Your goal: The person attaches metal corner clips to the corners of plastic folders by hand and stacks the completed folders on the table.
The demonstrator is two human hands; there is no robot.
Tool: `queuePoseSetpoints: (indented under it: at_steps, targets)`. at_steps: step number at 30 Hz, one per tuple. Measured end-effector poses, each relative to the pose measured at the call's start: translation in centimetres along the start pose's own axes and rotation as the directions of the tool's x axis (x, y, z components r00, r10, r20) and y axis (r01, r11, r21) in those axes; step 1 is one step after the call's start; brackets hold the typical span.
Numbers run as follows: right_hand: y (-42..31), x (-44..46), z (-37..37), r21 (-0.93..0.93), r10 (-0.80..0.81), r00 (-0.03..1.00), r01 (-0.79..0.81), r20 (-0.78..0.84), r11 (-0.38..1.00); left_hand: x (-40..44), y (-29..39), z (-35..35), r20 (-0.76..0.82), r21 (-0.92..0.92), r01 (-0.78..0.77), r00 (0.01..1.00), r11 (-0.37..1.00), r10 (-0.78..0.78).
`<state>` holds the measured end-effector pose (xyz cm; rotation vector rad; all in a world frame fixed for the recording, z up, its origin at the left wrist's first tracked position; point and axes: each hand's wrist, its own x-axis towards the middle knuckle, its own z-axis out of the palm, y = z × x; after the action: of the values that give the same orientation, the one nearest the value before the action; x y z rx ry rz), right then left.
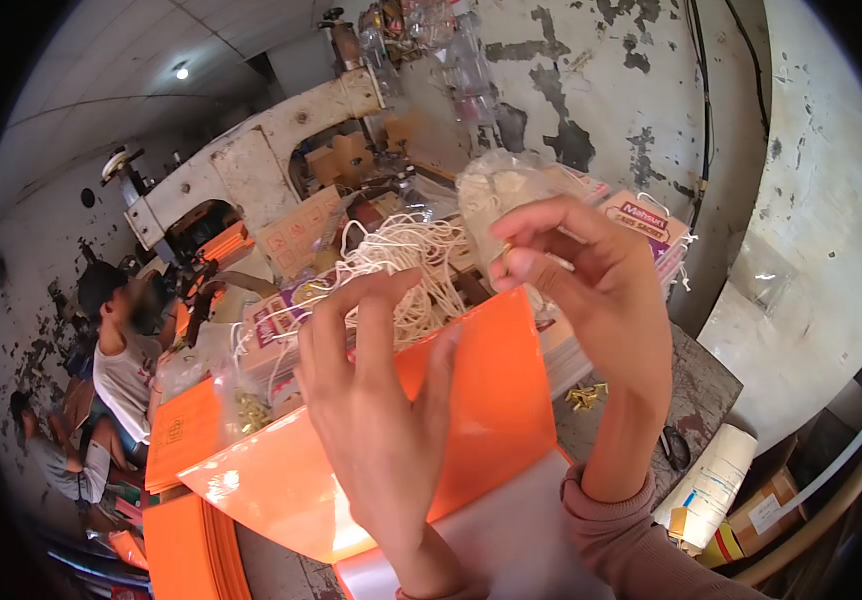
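Observation:
An orange glossy sheet [496,380] stands tilted in front of me, with a pale inner side below it. My left hand [376,400] lies against the sheet, its fingers spread over the top edge near a heap of white cords [401,265]. Above the sheet's upper right corner, my right hand [591,280] pinches a small brass-coloured piece [507,250] between thumb and fingertips. More small brass pieces [586,397] lie on the worktable [691,385] to the right of the sheet, and others sit in a clear plastic bag [251,412] at its left.
Stacked orange sheets [186,545] stand at the lower left. Printed cards [643,222] and a plastic bag [496,180] lie behind my right hand. Black scissors [675,447] rest at the table's right edge. Two people [126,370] sit at the left, beside a large metal machine [251,165].

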<state>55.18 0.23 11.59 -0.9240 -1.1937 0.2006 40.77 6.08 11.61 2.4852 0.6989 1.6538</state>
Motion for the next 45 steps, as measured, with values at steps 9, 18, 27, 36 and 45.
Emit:
queuePoseSetpoints:
  at_steps: [9,18,27,36,45]
  targets:
    - [1.7,-0.1,-3.9,-0.304,0.200,0.980,-0.188,0.009,0.934,-0.2,-0.1,2.7,0.279,0.232,0.005,0.958,0.973,-0.071]
    - [3.0,0.2,-4.3,-0.464,0.215,0.969,-0.136,0.121,0.875,-0.2,0.3,5.0,0.198,0.135,-0.050,0.980,0.990,0.023]
    - [2.1,0.1,-3.9,-0.426,0.265,0.959,-0.201,0.097,0.882,-0.2,0.3,4.8,0.177,0.080,-0.088,0.982,0.993,0.073]
    - [2.7,0.2,-4.7,-0.367,0.219,0.962,-0.148,0.162,0.919,-0.2,0.4,4.6,0.209,0.097,-0.056,0.977,0.994,0.035]
    - [3.1,0.6,-5.0,-0.310,0.226,0.950,-0.152,0.217,0.939,0.0,0.7,4.4,0.269,0.128,-0.004,0.963,0.992,-0.031]
